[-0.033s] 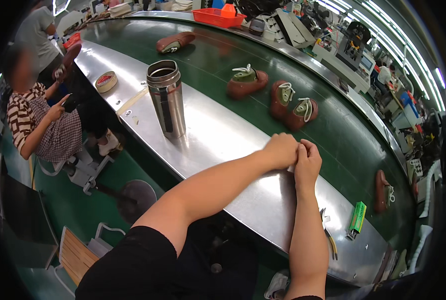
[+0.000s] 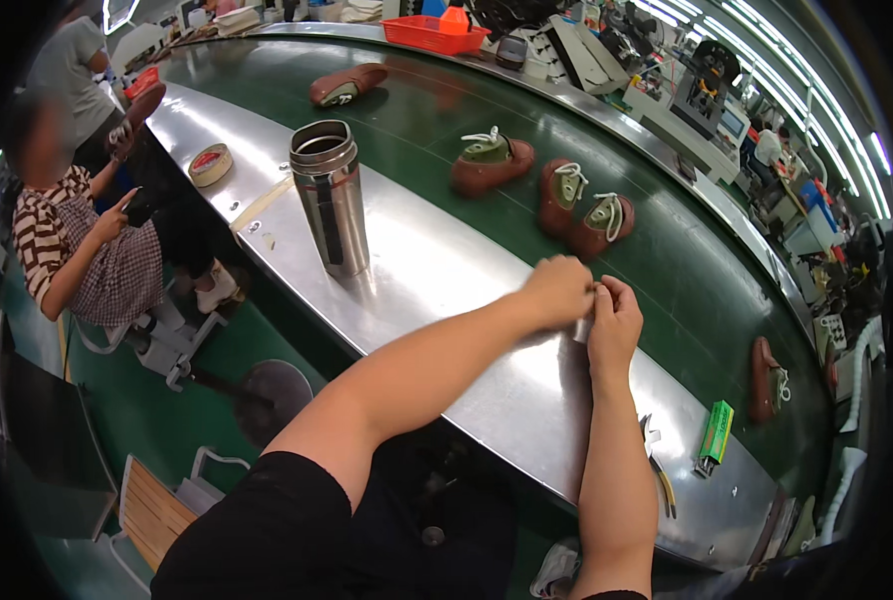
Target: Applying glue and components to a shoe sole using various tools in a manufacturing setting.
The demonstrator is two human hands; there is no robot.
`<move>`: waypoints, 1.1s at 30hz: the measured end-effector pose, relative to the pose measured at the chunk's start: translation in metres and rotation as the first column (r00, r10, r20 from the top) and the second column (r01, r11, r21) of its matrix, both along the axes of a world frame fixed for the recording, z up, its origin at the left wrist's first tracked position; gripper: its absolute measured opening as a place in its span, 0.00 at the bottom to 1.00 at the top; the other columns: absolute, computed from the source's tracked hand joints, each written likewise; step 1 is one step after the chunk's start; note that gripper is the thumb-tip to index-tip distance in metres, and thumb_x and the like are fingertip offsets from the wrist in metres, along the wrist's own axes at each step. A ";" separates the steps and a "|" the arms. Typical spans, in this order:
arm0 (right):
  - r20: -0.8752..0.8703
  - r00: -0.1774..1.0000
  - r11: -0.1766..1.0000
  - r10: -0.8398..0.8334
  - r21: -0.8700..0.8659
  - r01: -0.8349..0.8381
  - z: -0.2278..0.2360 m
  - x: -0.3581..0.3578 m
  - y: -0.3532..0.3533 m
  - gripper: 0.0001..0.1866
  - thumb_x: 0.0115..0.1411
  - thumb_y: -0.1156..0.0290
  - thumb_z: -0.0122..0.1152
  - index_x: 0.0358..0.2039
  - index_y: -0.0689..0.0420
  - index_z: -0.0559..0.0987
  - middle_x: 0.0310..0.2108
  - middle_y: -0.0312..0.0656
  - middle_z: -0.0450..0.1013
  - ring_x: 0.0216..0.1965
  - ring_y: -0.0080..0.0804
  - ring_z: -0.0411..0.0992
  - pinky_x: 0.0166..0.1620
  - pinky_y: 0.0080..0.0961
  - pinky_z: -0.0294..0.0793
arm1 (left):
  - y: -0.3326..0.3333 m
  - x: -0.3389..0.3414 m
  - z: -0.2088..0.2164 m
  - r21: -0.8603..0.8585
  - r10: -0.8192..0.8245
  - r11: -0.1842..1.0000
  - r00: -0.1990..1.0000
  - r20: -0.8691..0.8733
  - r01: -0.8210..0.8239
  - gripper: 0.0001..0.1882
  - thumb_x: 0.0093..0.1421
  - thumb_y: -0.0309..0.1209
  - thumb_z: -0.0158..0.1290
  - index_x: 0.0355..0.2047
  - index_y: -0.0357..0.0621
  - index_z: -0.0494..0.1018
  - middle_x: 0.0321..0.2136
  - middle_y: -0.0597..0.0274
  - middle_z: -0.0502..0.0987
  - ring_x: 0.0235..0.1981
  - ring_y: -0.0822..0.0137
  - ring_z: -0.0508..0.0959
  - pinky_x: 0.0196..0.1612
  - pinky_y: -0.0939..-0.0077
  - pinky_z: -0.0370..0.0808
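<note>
Above the near edge of the green conveyor belt (image 2: 427, 130), my two hands are close together. My left hand (image 2: 559, 292) is closed, knuckles up, its fingers hidden from this side. My right hand (image 2: 615, 320) pinches with thumb and forefinger beside it. Whatever they hold is too small and covered to make out. Just beyond them on the belt stand a brown shoe (image 2: 561, 200) and another brown shoe (image 2: 601, 228), both with green insides and pale laces. Pliers (image 2: 659, 468) and a green box of staples (image 2: 715, 440) lie on the metal ledge, right of my right forearm.
A steel tumbler (image 2: 329, 205) and a tape roll (image 2: 211, 164) stand on the ledge to the left. More brown shoes (image 2: 493, 165) are spread along the belt. A red basket (image 2: 435, 34) sits on the far side. A seated person (image 2: 92, 230) handles a shoe at left.
My left hand has shifted very slightly up and to the left, its wrist turning a little. My right hand stays almost where it was.
</note>
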State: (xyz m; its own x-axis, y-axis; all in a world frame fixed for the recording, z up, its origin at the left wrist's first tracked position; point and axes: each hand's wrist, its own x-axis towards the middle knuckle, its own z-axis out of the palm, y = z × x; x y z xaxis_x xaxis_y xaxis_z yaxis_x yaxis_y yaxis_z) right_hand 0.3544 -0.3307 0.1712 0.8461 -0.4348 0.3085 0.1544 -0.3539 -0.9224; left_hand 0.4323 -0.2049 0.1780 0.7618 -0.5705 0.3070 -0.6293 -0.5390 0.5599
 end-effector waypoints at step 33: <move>-0.016 0.998 0.976 -0.054 -0.213 0.049 -0.010 0.004 -0.005 0.14 0.65 0.64 0.62 0.45 0.59 0.84 0.41 0.51 0.83 0.43 0.50 0.82 0.49 0.40 0.79 | 0.096 0.200 -0.030 -0.385 0.368 0.611 0.679 -0.635 -0.691 0.33 0.57 0.50 0.66 0.53 0.36 0.80 0.48 0.47 0.84 0.51 0.55 0.82 0.56 0.56 0.76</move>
State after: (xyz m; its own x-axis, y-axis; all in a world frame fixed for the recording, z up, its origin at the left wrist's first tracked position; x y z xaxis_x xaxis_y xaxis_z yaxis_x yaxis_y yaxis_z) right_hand 0.3587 -0.3357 0.1610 0.8315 -0.4046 0.3807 0.1120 -0.5491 -0.8282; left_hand 0.6323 -0.1092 0.1479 0.9874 0.1468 -0.0585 0.0832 -0.1683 0.9822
